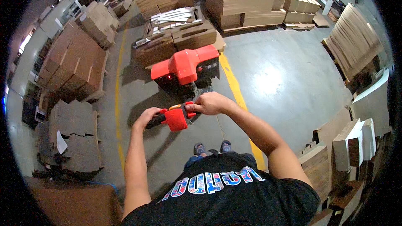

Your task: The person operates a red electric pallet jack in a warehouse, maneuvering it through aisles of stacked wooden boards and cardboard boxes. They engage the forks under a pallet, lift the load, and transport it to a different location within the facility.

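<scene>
Two bare hands grasp one red-and-black control handle (pixel 177 120): the left hand (pixel 146 118) curls around its left grip, fingers partly hidden, and the right hand (pixel 212 103) wraps the right one. The handle stands before the person, near one red-covered pallet truck (pixel 185 66). Beyond is one brown cardboard stack (pixel 193 35) topped with white strips. Two painted yellow lines (pixel 233 84) cross the smooth grey floor (pixel 289 69) of a warehouse room, seemingly lined with more cardboard.

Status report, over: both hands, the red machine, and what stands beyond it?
Left hand, right hand: both on the control handle. Red machine: directly ahead. Beyond it: cardboard stack, white strips on top.
</scene>
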### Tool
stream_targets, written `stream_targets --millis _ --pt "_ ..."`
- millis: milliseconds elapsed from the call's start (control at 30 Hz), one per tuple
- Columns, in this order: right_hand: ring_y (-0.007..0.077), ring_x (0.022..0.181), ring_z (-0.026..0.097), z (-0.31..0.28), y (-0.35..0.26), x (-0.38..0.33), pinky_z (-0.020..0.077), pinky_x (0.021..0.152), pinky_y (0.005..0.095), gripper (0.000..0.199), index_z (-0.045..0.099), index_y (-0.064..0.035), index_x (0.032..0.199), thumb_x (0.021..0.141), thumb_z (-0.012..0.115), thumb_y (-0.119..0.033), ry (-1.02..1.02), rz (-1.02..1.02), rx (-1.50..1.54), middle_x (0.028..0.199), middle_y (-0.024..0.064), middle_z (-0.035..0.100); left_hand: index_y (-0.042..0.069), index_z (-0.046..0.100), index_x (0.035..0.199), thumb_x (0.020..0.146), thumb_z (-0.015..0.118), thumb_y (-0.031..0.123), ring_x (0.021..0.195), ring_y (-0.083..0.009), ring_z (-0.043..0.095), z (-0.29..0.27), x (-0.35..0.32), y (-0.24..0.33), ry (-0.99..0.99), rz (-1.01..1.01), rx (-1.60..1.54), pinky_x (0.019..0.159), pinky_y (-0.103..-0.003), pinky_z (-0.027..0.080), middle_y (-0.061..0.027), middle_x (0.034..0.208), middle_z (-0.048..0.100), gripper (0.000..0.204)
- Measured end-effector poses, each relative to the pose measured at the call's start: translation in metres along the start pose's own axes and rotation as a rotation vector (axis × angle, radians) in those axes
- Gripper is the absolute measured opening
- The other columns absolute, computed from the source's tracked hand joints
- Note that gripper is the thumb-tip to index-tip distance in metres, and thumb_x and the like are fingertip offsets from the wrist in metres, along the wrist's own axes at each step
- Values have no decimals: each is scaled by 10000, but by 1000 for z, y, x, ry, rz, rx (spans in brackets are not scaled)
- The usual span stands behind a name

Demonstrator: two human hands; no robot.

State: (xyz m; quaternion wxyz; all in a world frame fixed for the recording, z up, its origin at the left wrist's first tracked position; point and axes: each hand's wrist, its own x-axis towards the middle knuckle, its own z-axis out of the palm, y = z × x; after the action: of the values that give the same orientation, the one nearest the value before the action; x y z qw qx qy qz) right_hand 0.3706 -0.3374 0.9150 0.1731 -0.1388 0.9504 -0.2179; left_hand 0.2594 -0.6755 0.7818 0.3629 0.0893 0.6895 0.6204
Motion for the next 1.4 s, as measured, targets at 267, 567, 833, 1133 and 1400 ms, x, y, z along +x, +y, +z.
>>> stream_targets --millis 267,567,833,1133,1400 --pt "448 875 715 46 -81 26 561 811 527 750 791 -90 951 1025 423 -739 5 21 -43 869 235 734 36 777 1114 1013 599 293 976 -172 697 -68 -51 -49 68 49 74 904 -352 534 -65 1075 758 329" --pt "444 876 725 55 -136 66 558 787 515 725 795 -59 929 1020 493 -712 69 92 -63 866 231 746 -3 785 1080 1023 504 307 969 -213 694 -134 -61 -66 78 149 137 906 -363 523 -101 1059 766 422" --pt "436 890 725 60 -120 77 558 782 528 675 795 -100 1038 1011 509 -711 61 -8 -125 913 221 754 -26 800 983 996 533 268 853 -205 713 -138 -43 -73 225 226 150 841 -372 553 -116 952 790 398" --pt "455 818 687 91 -91 95 533 718 549 619 770 -93 951 1037 504 -645 37 -55 -165 847 221 720 -9 795 919 975 579 216 811 -159 734 -139 -12 -114 332 221 96 810 -340 562 -86 873 797 316" --pt "467 852 706 82 -80 112 557 764 562 691 793 -108 992 1028 451 -708 45 -51 -195 881 218 746 -12 781 943 991 584 213 789 -174 743 -148 10 -109 327 226 150 826 -334 572 -110 878 798 303"
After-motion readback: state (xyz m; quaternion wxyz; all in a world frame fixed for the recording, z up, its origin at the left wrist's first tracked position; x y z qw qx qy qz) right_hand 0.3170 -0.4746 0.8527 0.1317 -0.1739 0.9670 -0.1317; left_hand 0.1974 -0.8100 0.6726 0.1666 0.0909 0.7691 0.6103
